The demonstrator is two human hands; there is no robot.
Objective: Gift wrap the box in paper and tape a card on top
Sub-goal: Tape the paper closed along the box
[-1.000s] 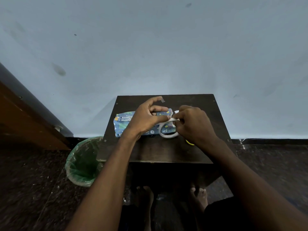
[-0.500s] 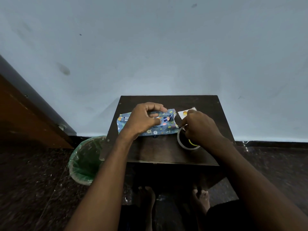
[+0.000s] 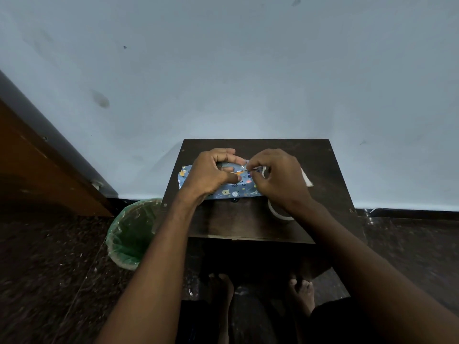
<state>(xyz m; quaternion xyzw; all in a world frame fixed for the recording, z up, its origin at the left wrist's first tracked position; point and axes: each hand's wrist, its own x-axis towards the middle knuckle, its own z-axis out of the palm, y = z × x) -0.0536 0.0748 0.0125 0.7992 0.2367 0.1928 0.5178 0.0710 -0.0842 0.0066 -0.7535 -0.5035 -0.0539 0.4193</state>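
Nearest me, the tape roll [image 3: 278,212] sits on the front right of the table [image 3: 248,224], half under my right wrist — half a second ago my right hand [image 3: 278,178] was on it, and now it has left the roll and come up to the box [image 3: 231,192]. The fingertips are pinched together right at the top seam, on what I take to be a strip of tape; it is too small and clear to be sure. My left hand [image 3: 211,176] is curled over the blue animal-print paper, thumb and fingers clamping the fold down, as it was a second ago. The box lies mid-table, wrapped, with its left end still poking out beyond my hand.

So I read this as taping the seam — wrapping nearly closed, card not yet on. The white card [image 3: 306,180] lies just behind my right hand, touching nothing I can make out.

Dark wood tabletop, green-lined bin [image 3: 131,234] to its left on a dark speckled floor, pale blue wall [image 3: 223,70] behind, a brown wooden panel [image 3: 37,170] at far left.
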